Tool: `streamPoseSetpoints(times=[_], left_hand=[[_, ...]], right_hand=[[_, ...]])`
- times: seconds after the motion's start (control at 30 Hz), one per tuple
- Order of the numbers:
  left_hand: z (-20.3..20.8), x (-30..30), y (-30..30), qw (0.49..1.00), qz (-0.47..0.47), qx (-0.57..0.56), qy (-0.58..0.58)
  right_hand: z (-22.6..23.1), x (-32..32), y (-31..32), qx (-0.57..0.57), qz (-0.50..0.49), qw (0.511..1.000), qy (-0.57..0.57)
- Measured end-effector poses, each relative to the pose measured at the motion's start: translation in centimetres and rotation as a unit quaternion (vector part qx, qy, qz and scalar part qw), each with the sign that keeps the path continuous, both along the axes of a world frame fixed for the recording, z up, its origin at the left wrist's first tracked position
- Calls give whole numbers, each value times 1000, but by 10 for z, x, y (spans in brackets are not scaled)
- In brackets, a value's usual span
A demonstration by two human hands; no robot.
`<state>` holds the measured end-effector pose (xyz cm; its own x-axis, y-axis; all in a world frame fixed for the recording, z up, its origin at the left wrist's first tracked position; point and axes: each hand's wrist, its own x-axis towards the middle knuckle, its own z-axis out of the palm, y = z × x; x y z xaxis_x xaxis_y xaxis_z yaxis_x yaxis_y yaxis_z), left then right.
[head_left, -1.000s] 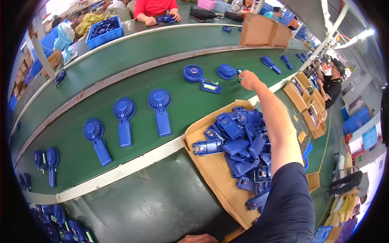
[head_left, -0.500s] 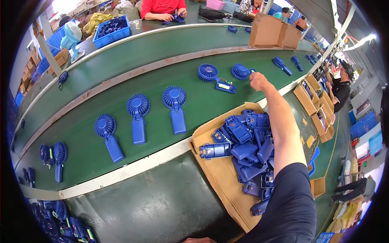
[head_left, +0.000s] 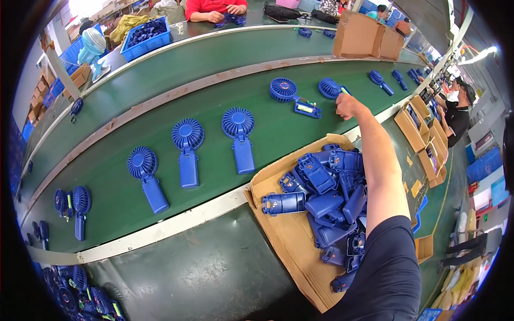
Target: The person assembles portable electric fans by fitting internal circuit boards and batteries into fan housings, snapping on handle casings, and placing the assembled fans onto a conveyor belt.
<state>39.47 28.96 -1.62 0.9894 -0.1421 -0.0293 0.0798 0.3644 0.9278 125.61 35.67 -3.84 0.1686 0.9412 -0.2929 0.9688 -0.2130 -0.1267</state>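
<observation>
At the belt's far right part, my right hand [head_left: 350, 106] is stretched out with its fingers curled closed at the handle of a blue handheld fan [head_left: 329, 88]. My hand covers part of that handle, and a light green bit shows beside it. Just left lies another blue fan [head_left: 283, 90] with its handle opened, a green-and-white part showing inside the opened handle piece [head_left: 307, 109]. Below my forearm stands a cardboard box [head_left: 286, 257] of blue plastic handle casings [head_left: 321, 174]. My left hand is out of view.
Three closed fans, one of them here [head_left: 239, 128], lie along the green belt [head_left: 214, 176]. More fans fill the lower left corner [head_left: 80, 294]. A tall cardboard piece [head_left: 358, 35] stands at the back. Across the belt sits a person in red [head_left: 214, 8]; others work at right.
The view has shifted slightly, and the fans appear a little farther right. My right hand stays at the same fan, whose handle is turned slightly. My left hand has left the lower edge.
</observation>
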Motion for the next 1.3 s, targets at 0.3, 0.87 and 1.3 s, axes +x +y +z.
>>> streamPoseSetpoints(times=[0.3, 0.87, 1.3], left_hand=[[-1, 13, -11, 969, 96, 177, -145], [-38, -11, -54, 987, 154, 40, -23], [7, 4, -27, 961, 100, 232, -114]], right_hand=[[19, -111, 39, 170, -325, 923, -115], [33, -150, 76, 229, -401, 852, 246], [50, -229, 116, -2, -149, 988, -37]])
